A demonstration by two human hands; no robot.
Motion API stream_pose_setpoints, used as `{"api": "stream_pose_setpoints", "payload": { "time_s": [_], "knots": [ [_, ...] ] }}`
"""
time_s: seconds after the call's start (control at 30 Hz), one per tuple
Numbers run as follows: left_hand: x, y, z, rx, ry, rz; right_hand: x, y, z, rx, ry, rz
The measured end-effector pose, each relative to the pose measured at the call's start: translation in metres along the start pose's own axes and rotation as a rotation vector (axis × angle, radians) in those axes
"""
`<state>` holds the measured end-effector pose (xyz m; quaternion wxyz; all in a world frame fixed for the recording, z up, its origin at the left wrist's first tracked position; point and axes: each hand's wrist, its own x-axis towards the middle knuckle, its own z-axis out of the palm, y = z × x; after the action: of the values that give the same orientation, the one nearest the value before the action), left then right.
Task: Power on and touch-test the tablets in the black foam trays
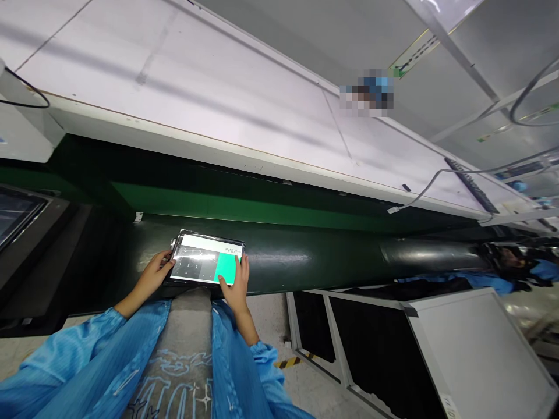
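Note:
A tablet (195, 267) in a dark frame lies over the near part of a dark green work surface. Its lit screen shows a calculator-like page with a dark keypad, a green block on the right and a white strip along the top. My left hand (156, 269) grips the tablet's left edge, thumb on the front. At the right end, my right hand (236, 289) holds the tablet, its thumb over the lower part of the green block and its fingers along the right edge. The undersides of both grips are hidden.
A long white shelf (227, 148) runs above the dark green surface (301, 256). A cable with a white plug (393, 209) hangs over the shelf's edge. Dark trays (41, 250) stand at left; black-panelled frames (379, 343) at lower right. Other people are farther off.

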<state>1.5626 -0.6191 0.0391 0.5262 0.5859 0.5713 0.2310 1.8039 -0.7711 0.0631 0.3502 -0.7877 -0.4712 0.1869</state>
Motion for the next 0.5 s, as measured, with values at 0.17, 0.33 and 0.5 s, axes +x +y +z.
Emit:
{"api": "stream_pose_setpoints", "payload": {
  "time_s": [0.17,0.33,0.5],
  "knots": [
    [0.001,-0.003,0.0,-0.011,-0.005,0.008,-0.001,-0.014,0.007,-0.184,-0.177,-0.08],
    [0.0,-0.006,0.0,-0.01,-0.025,0.011,0.01,-0.001,0.009,-0.184,0.022,0.08],
    [0.002,-0.005,-0.001,-0.008,-0.023,0.005,0.008,-0.001,0.009,-0.176,0.041,0.069]
  ]
}}
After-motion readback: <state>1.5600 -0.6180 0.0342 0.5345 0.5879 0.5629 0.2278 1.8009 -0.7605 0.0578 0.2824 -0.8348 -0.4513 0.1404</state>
